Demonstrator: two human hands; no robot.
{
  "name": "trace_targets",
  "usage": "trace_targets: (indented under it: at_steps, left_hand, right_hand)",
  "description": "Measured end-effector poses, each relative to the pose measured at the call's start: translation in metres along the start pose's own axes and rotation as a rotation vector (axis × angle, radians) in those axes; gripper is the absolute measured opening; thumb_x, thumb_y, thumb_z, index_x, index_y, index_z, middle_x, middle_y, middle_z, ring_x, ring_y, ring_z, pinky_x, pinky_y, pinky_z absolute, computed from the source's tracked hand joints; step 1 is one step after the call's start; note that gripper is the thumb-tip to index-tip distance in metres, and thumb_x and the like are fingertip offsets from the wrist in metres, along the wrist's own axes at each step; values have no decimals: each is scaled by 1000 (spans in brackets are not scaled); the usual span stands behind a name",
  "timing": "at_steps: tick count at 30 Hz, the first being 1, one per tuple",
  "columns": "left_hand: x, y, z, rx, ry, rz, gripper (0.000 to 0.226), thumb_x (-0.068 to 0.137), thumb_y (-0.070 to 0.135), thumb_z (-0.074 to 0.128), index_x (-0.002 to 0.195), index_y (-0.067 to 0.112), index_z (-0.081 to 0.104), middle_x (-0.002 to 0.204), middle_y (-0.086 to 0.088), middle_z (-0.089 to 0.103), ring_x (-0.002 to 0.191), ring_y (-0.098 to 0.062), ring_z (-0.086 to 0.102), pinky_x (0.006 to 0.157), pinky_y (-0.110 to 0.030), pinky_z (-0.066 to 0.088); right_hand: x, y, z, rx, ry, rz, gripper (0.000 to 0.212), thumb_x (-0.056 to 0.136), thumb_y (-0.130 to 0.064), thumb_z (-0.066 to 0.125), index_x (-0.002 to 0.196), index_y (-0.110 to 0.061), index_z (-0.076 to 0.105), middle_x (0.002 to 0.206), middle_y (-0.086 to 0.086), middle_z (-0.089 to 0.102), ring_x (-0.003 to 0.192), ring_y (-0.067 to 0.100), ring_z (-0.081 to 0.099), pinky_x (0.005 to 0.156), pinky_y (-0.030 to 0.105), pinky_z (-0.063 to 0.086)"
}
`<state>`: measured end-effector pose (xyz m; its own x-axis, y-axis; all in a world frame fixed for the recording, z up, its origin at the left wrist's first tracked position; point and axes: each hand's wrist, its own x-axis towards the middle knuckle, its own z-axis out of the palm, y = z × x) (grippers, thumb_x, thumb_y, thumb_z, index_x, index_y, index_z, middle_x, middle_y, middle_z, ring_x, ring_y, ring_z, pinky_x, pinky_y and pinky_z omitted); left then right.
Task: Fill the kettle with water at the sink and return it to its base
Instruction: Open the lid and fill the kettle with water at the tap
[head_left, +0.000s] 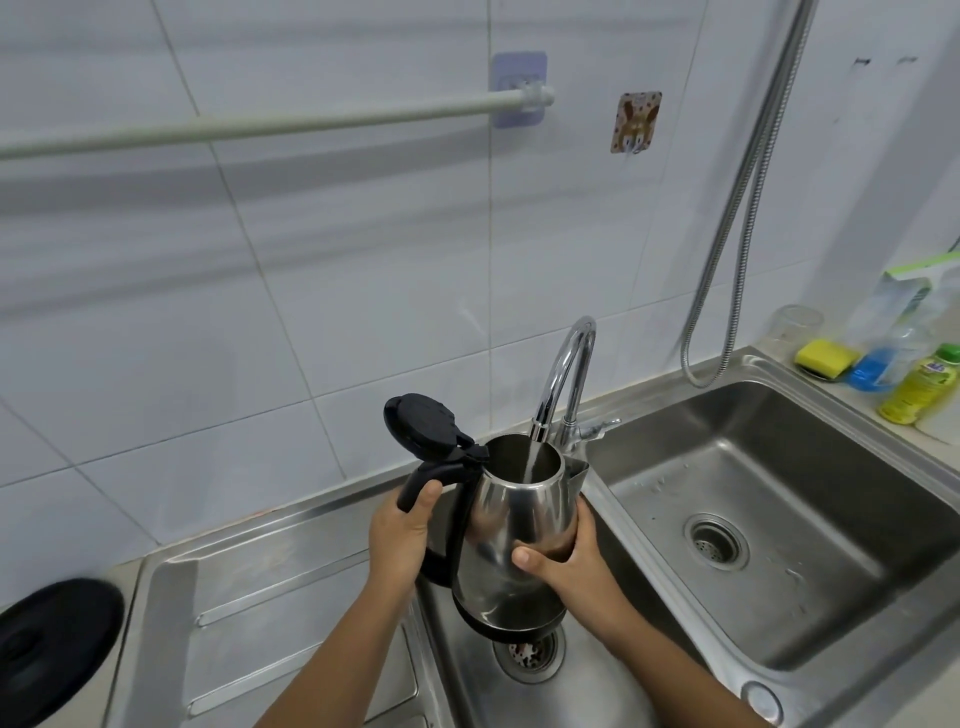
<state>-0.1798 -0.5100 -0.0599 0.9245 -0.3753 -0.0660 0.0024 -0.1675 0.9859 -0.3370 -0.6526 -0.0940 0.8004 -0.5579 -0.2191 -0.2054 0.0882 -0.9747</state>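
Observation:
A steel kettle (514, 525) with a black handle and a black lid (418, 422) flipped open hangs above the left sink basin (524, 670). Water runs from the chrome tap (563, 374) straight into the kettle's mouth. My left hand (402, 530) is wrapped around the black handle. My right hand (566, 561) cups the kettle's lower right side, thumb across the steel. The round black kettle base (49, 649) sits on the counter at the far left, partly cut off by the frame edge.
A right sink basin (779, 545) lies beside the left one, and a ribbed steel draining board (270, 618) lies to the left. A sponge (826, 357), bottles (919, 384) and a glass stand at the back right. A metal hose (743, 234) hangs down the tiled wall.

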Motion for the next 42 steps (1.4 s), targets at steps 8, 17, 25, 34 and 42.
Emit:
trace_targets:
  at_steps: [8,17,25,34,42]
  left_hand:
    - [-7,8,-2,15,7,-6,53,55,79,49,72,30,56,77,-7,59,73,-21,57,67,-34,44]
    - [-7,3,3,21,-8,-40,29,84,54,60,81,26,64,77,-4,65,84,-28,64,69,-31,45]
    - [-4,-1,7,15,-11,-66,23,90,44,57,77,25,61,77,-6,64,76,-22,60,66,-30,44]
    - [7,-8,11,25,-9,-60,28,88,50,58,76,25,58,78,-7,62,74,-21,59,66,-30,43]
    - [12,-10,16,-7,-33,-42,50,67,71,62,80,23,61,82,-8,63,79,-24,61,67,-30,44]
  right_hand:
    - [-6,-5,0,18,-2,-10,138,45,-60,96,157,-37,18,148,-7,51,134,17,52,114,47,45]
    - [-8,-3,-5,9,20,15,134,49,-57,97,157,-38,20,148,-8,53,135,16,53,115,48,43]
    - [-3,3,-5,36,40,-11,131,49,-47,97,157,-32,24,138,-13,61,126,8,60,114,44,45]
    - [9,3,-8,37,26,-23,131,49,-53,98,156,-33,25,140,-10,60,128,12,61,112,46,47]
    - [15,9,-11,29,38,-23,122,52,-45,98,153,-34,30,136,-11,63,124,11,63,110,44,49]
